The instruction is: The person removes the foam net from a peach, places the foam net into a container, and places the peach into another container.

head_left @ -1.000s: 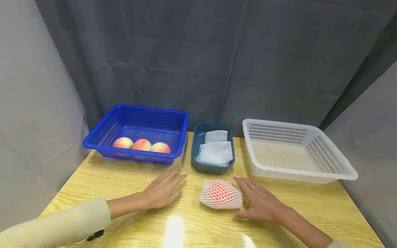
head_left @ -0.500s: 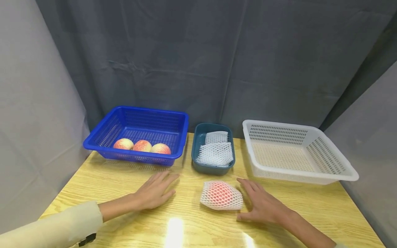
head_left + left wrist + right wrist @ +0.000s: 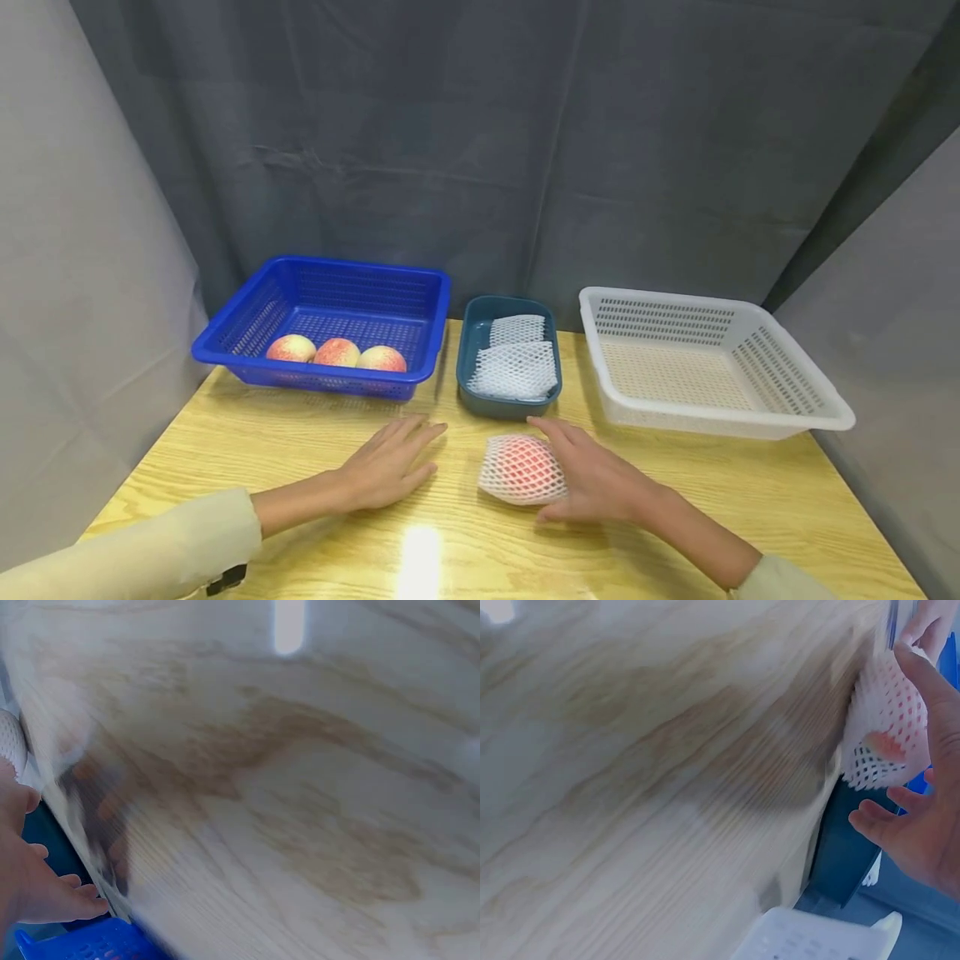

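Note:
A peach in a white foam net sleeve (image 3: 521, 471) lies on the table in front of the small teal bin. My right hand (image 3: 600, 475) is at its right end, thumb on the near side and fingers on the far side, overlapping the sleeve's loose end. In the right wrist view the thumb lies right at the foam net (image 3: 885, 727), while the other fingers are spread below its open end. My left hand (image 3: 386, 467) hovers low over the table, left of the wrapped peach, with its fingers extended and nothing in them.
A blue basket (image 3: 322, 379) at the back left contains three bare peaches (image 3: 337, 352). Several white foam sleeves (image 3: 513, 371) lie in the teal bin (image 3: 498, 408) at the back middle. A white basket (image 3: 690, 421) stands at the back right, before a grey curtain (image 3: 420, 125).
My right hand has moved left onto the end of the wrapped peach. My left hand drew back slightly to the left, then came right again. The view has shifted a little.

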`<state>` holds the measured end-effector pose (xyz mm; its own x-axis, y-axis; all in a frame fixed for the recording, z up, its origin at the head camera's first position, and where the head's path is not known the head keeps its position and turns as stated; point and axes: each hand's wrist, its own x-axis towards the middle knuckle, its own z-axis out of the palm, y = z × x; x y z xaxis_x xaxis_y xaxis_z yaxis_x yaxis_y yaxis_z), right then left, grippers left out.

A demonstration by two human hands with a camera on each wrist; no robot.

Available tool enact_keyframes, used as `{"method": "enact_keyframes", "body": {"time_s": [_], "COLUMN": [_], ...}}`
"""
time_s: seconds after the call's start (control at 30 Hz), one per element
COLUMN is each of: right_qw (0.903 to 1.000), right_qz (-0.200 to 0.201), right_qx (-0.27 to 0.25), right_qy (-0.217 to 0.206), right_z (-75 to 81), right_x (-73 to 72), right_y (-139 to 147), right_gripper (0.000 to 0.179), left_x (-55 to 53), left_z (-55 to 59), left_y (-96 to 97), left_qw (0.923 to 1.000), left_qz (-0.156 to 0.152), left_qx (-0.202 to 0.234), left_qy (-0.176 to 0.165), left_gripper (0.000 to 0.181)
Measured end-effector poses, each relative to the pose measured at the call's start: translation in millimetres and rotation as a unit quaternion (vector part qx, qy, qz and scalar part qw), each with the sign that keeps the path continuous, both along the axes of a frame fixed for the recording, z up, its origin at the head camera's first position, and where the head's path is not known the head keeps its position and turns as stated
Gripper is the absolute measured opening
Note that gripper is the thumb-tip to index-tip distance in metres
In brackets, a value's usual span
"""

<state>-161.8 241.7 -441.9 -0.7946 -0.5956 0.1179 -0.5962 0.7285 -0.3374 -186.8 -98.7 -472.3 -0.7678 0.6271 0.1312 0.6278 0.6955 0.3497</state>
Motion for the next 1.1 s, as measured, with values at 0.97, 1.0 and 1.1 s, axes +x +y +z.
{"method": "enact_keyframes", "body": {"time_s": [0.97, 1.0, 1.1], "right_qw": [0.9988, 0.9985, 0.9964], "right_qz": [0.039, 0.043, 0.058], "right_qx": [-0.019, -0.021, -0.034], "right_qy": [0.022, 0.029, 0.051], "right_z": [8.2, 10.0, 16.3], "right_x": [-8.5, -9.3, -12.3], "right_y": [-21, -21, -21], "right_gripper": [0.084, 0.084, 0.085], "left_x": [-3.4, -4.0, -6.8], "left_z": [47.3, 49.1, 55.8], "left_y": [29.2, 29.3, 30.0], "left_qw": [0.9956, 0.9951, 0.9933], "left_qz": [-0.063, -0.064, -0.064], "left_qx": [0.017, 0.020, 0.028], "left_qy": [0.067, 0.072, 0.092], "left_gripper": [0.058, 0.058, 0.058]}}
